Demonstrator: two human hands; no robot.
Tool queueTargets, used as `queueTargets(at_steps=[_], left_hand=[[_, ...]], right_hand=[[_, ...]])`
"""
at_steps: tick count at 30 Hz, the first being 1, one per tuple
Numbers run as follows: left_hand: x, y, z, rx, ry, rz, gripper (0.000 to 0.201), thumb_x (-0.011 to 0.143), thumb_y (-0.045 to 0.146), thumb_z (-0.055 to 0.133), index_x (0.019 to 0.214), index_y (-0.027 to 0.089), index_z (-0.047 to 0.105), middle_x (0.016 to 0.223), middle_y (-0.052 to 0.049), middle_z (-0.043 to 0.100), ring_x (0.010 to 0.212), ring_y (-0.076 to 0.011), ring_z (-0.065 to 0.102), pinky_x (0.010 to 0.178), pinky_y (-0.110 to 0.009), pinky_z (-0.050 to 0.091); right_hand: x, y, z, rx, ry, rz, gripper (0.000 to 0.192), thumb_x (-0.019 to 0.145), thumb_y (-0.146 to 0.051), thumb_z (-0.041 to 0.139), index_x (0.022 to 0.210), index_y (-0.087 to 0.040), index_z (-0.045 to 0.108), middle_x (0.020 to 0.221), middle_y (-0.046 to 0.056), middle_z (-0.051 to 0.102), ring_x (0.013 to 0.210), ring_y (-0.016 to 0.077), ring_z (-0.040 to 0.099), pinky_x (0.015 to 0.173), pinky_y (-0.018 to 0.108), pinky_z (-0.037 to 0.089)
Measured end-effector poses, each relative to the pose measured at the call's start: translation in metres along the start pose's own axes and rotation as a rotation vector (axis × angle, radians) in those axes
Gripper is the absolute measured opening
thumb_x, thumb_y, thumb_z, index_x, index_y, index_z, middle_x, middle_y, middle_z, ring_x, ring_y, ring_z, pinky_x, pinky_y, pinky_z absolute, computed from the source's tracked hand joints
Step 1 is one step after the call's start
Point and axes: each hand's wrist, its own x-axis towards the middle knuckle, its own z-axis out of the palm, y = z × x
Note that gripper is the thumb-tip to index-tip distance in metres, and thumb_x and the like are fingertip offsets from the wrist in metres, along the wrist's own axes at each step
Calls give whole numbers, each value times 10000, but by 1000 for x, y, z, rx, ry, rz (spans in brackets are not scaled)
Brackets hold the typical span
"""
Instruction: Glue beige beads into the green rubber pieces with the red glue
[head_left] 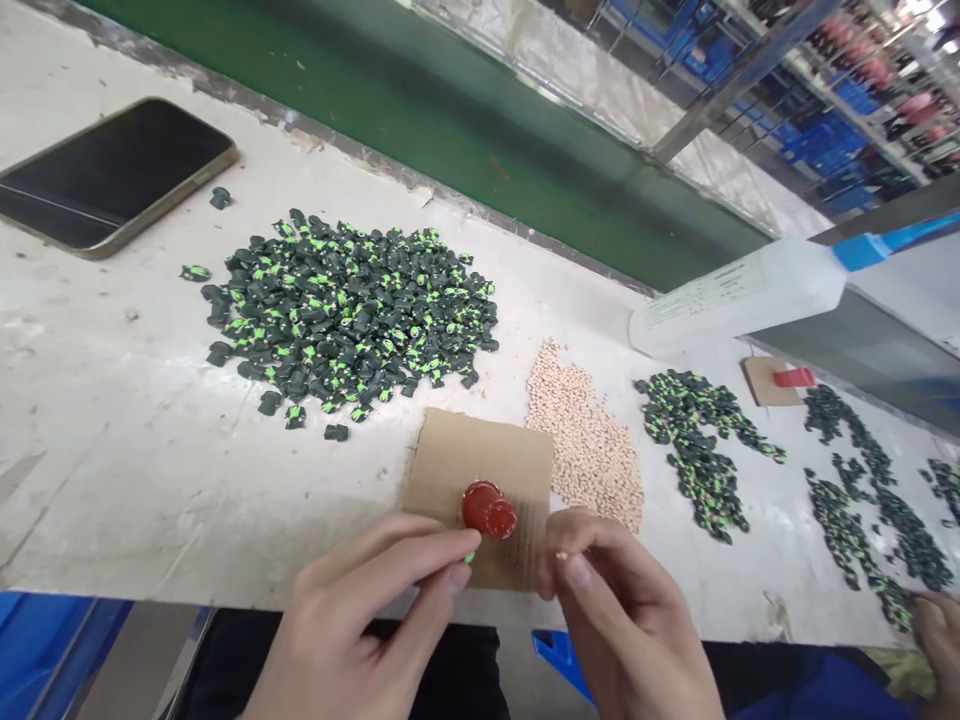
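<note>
My left hand (pixel 375 620) pinches a small black-and-green part (pixel 469 557) between thumb and forefinger, just in front of a red blob (pixel 489 509) on a cardboard square (pixel 465 460). My right hand (pixel 615 610) is closed on a tiny beige piece (pixel 562 552) at its fingertips, close beside the left hand. A big heap of black-and-green parts (pixel 349 310) lies behind the cardboard to the left. A pile of small beige pellets (pixel 589 440) lies to the right of the cardboard.
A phone (pixel 105 175) lies at the far left. A white bottle with a blue cap (pixel 742 295) lies on its side at the right, near a second cardboard with a red piece (pixel 780 380). Rows of black-and-green parts (pixel 697 440) spread right. Another person's hand (pixel 937 625) rests at the right edge. A green conveyor (pixel 465 130) runs behind.
</note>
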Motion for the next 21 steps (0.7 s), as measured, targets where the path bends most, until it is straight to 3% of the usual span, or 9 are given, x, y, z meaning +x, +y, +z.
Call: queueTargets(at_steps=[4, 9, 13, 21], left_hand=[[3, 14, 8, -303, -60, -223, 322, 869, 92, 709, 1040, 358, 767, 806, 81, 822, 642, -116, 788, 626, -121, 638], [5, 23, 21, -537, -102, -442, 213, 878, 147, 709, 885, 332, 813, 691, 64, 803, 628, -117, 780, 623, -124, 635], [3, 18, 20, -596, -186, -434, 230, 897, 136, 708, 927, 329, 829, 725, 42, 821, 660, -140, 794, 635, -157, 652], [1, 18, 15, -583, -209, -435, 203, 906, 161, 719, 946, 322, 836, 728, 25, 829, 672, -170, 809, 631, -183, 663]], right_hand=[[-6, -10, 3, 339, -68, 166, 124, 858, -381, 811, 822, -275, 757, 809, 10, 642, 744, 146, 607, 699, 237, 541], [-17, -16, 13, 462, -53, 270, 119, 835, -403, 828, 818, -300, 770, 962, 18, 724, 809, 168, 677, 747, 280, 596], [-20, -14, 11, 399, -35, 232, 121, 846, -415, 823, 823, -309, 769, 966, 20, 758, 820, 173, 704, 693, 253, 611], [-23, -7, 9, 381, -107, 163, 51, 926, -369, 744, 902, -327, 760, 976, 11, 742, 844, 196, 712, 844, 383, 623]])
